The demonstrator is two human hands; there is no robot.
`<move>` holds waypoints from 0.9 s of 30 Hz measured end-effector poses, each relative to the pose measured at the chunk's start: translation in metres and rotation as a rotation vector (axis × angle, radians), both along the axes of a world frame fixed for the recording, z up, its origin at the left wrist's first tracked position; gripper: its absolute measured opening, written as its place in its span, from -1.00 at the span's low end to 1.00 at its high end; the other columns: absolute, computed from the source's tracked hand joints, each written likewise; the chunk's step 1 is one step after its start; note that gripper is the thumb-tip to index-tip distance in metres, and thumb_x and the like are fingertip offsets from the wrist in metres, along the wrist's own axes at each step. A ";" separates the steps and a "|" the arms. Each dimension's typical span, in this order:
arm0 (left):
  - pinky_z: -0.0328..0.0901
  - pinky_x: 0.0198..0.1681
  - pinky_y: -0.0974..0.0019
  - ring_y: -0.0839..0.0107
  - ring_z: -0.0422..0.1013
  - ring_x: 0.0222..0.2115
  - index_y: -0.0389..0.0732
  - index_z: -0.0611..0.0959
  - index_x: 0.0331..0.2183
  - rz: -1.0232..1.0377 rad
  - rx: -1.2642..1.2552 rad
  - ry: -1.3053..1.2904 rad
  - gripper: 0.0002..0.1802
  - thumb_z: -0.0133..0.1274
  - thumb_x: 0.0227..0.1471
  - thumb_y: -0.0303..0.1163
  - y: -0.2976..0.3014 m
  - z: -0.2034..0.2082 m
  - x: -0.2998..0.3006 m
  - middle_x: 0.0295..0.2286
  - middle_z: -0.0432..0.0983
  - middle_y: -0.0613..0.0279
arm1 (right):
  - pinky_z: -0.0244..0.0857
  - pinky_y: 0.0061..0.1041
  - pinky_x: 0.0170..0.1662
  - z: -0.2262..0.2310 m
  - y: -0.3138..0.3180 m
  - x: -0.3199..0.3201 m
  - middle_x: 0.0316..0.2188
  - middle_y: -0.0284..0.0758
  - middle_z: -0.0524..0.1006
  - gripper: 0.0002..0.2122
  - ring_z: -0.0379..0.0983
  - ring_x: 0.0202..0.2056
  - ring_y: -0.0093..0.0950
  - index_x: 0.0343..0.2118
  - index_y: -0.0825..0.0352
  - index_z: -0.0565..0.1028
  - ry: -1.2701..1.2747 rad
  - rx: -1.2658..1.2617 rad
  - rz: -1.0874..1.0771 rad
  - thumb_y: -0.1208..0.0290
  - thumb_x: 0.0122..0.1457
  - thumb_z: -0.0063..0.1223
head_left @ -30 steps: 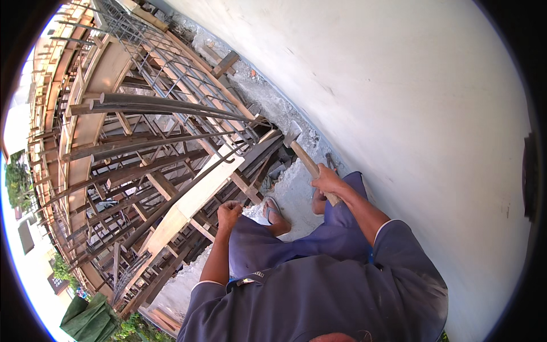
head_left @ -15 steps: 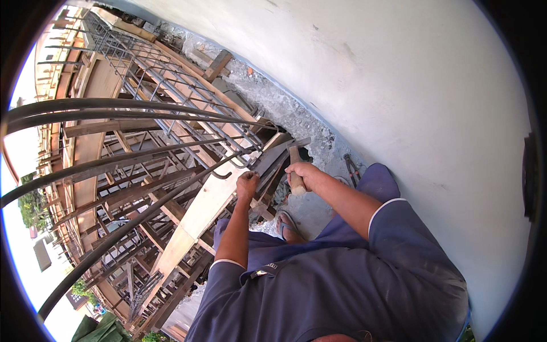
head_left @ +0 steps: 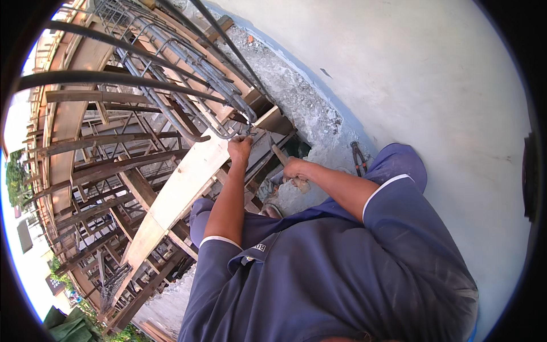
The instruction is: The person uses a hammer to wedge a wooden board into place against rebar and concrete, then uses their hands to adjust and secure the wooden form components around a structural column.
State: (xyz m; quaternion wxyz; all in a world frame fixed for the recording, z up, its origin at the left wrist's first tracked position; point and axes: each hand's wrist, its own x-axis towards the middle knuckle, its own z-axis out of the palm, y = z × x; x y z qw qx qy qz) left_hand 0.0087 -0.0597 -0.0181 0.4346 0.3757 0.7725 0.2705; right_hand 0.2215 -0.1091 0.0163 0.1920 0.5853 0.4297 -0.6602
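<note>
My right hand is wrapped round the wooden handle of a hammer. The hammer's upper end points toward a timber board, and the handle's butt sticks out below my fist. To the left, my left hand is closed with its fingertips pinched at the board's upper end, close to the hooked ends of the steel rebar. Whatever is between those fingertips is too small to make out. A pale plywood board runs down and left from beside my left hand. A short wood block sits just beyond both hands.
Long dark rebars stick out across the upper left. Timber formwork with gaps lies below on the left. A smooth pale wall rises on the right above rough broken concrete. Pliers-like cutters lie near my right knee.
The hammer has swung leftward, its handle now tilted toward my left hand. My left hand has shifted up and slightly left, and the view has moved, changing where the rebars cross.
</note>
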 end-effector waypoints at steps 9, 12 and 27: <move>0.43 -0.18 0.13 0.02 0.60 -0.34 -0.28 0.76 -0.32 0.121 0.216 0.236 -0.72 0.19 -0.07 -0.31 0.001 0.006 0.065 -0.41 0.64 -0.15 | 0.41 -0.15 -0.55 -0.082 -0.011 -0.018 -0.28 0.01 0.53 -0.37 0.54 -0.49 -0.20 0.22 0.37 0.18 -0.123 0.194 0.020 0.60 0.01 0.04; 0.43 -0.19 0.12 0.04 0.60 -0.36 -0.29 0.76 -0.32 0.246 0.227 0.257 -0.74 0.21 -0.06 -0.34 0.006 -0.006 0.070 -0.41 0.65 -0.14 | 0.44 -0.20 -0.50 -0.095 -0.012 -0.028 -0.21 0.04 0.54 -0.35 0.57 -0.42 -0.17 0.23 0.38 0.17 -0.130 0.257 0.056 0.56 -0.01 0.05; 0.42 -0.19 0.01 -0.16 0.56 -0.31 -0.33 0.73 -0.27 0.284 0.348 0.310 -0.72 0.07 0.01 -0.39 0.011 -0.006 0.099 -0.37 0.61 -0.26 | 0.33 -0.26 0.02 -0.123 -0.012 -0.049 -0.08 0.01 0.58 -0.46 0.50 0.01 -0.10 -0.11 0.32 0.53 0.186 0.574 0.297 -0.08 0.02 0.16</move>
